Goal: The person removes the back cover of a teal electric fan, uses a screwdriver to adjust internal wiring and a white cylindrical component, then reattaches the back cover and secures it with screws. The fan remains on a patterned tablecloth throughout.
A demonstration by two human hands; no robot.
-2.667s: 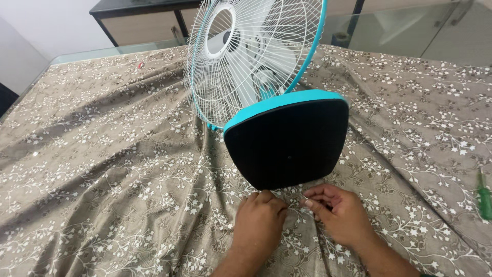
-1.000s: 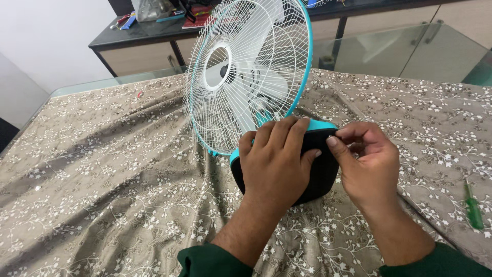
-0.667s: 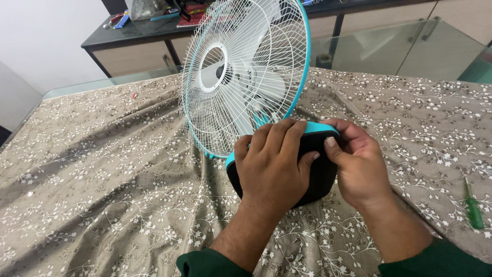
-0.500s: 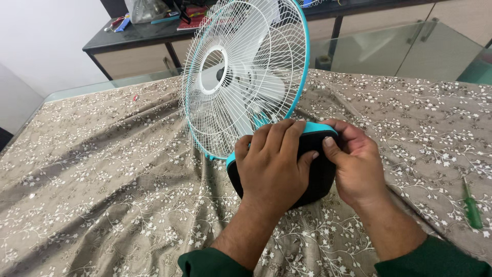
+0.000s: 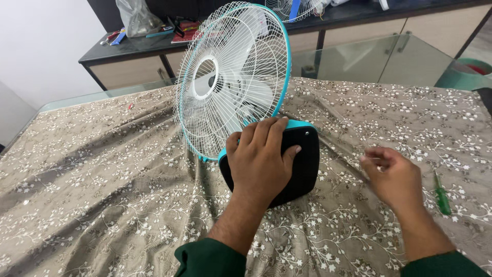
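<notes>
- While the left hand (image 5: pixel 264 161) lies palm-down over the black underside of the fan base (image 5: pixel 302 164), its fingers are spread flat across the plate and curl over the teal upper rim; it presses on the base rather than pinching it.
- Tipped on its side, the table fan (image 5: pixel 230 82) rests near the middle of the table, its base turned toward the near edge and its round head toward the far edge.
- White wire grille (image 5: pixel 220 118) with a teal ring faces left and toward the far-left corner; the white blades (image 5: pixel 246 95) show behind the wires.
- Off to the right of the base, the right hand (image 5: pixel 394 177) hovers just above the cloth, apart from the fan. Its fingers are loosely curled with thumb and forefinger close together; it is slightly blurred, so I cannot tell whether anything small sits between them.
- Dark green sleeves (image 5: pixel 210 259) cover both forearms at the near edge.
- A brown tablecloth (image 5: pixel 102 195) with a white flower print covers the table, rumpled into folds that run under the fan.
- A green-handled screwdriver (image 5: pixel 442 195) lies on the cloth near the right edge, just beyond the right hand and not touched by it.
- Beyond the far edge stands a dark-topped counter (image 5: pixel 154 48) carrying a clear plastic bag (image 5: pixel 136 18) and small tools; a second fan grille (image 5: pixel 292 7) shows at its top.
</notes>
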